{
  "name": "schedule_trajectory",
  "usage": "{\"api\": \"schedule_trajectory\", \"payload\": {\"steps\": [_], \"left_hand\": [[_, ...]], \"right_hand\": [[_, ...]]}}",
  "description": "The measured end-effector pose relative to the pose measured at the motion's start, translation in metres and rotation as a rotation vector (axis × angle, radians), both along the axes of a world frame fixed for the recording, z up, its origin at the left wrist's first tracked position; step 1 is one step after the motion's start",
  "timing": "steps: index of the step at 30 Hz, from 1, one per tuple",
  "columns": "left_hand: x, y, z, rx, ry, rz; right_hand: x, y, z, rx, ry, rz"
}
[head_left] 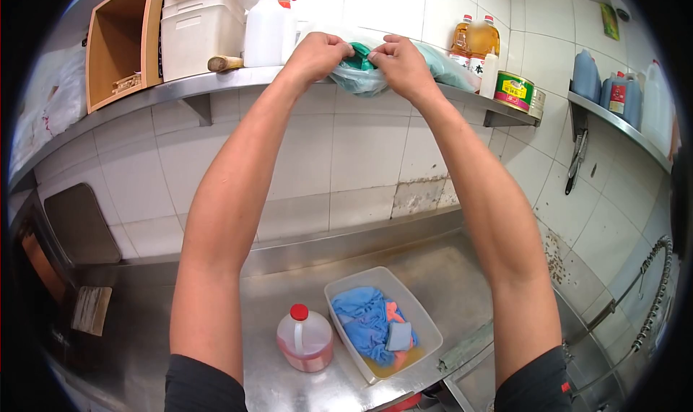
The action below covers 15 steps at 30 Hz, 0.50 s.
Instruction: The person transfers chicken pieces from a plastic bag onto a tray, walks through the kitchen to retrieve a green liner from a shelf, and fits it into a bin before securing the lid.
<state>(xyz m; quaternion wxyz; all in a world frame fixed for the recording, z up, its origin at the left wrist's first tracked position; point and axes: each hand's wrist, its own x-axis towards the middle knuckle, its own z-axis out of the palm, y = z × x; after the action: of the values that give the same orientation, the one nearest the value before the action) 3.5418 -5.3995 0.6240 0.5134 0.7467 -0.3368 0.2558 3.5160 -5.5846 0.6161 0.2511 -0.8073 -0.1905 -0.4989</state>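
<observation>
Both my arms reach up to the steel wall shelf. My left hand (321, 57) pinches the left side of a translucent plastic bag (361, 82) at its gathered top. On the other side of that opening, my right hand (403, 65) has its fingertips closed on the edge. Green material (358, 55) shows in the mouth between the two hands; what it is I cannot make out. The bag bulges slightly over the shelf's front edge. Just left of my left hand stands a white spray bottle (264, 33) with a red trigger.
White tubs (202, 33), oil bottles (482, 40) and a green-yellow can (513, 91) share the shelf (289, 72). On the steel counter (274, 289) below are a red-capped jug (304, 340) and a plastic basin (427, 324) with blue cloths. A coiled spray hose (653, 296) hangs right.
</observation>
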Motion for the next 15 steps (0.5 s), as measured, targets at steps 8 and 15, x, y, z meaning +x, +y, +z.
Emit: {"api": "schedule_trajectory", "payload": {"steps": [8,15], "left_hand": [[0.009,-0.01,-0.001,-0.038,-0.032,0.027],[0.006,-0.017,0.003,-0.086,0.008,0.048]], "right_hand": [[-0.005,-0.007,0.004,0.032,0.025,0.035],[-0.018,0.005,0.004,0.019,0.027,-0.023]]}}
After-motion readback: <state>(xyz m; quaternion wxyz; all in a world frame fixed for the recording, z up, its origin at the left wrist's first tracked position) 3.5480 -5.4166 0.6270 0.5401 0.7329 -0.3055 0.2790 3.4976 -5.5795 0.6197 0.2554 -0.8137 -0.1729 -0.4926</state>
